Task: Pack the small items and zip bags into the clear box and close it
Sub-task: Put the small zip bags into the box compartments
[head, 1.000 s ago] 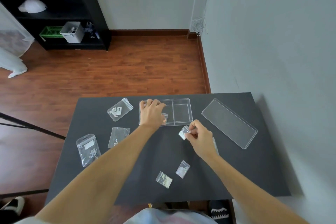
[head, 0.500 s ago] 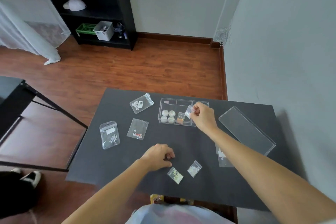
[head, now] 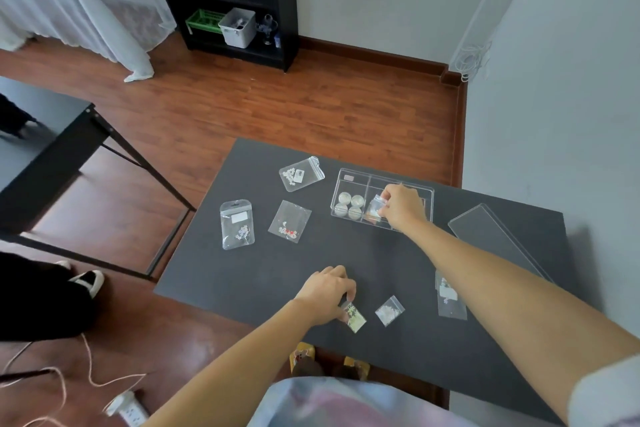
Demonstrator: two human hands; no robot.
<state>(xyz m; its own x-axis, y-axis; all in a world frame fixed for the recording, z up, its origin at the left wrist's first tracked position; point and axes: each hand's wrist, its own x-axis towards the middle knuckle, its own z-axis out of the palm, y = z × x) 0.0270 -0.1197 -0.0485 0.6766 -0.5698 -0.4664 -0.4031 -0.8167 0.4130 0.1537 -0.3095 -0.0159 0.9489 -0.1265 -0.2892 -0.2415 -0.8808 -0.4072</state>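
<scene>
My right hand (head: 401, 206) pinches a bag (head: 375, 209) over the box's (head: 349, 174) middle cell; my left hand (head: 327, 291) pinches the near bag (head: 354, 316), box straight ahead.

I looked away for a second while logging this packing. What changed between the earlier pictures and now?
The right hand carried a small zip bag from the table into the clear box. The left hand left the box, came near, and took hold of another small bag. The lid and three larger bags on the left stayed put.
</scene>
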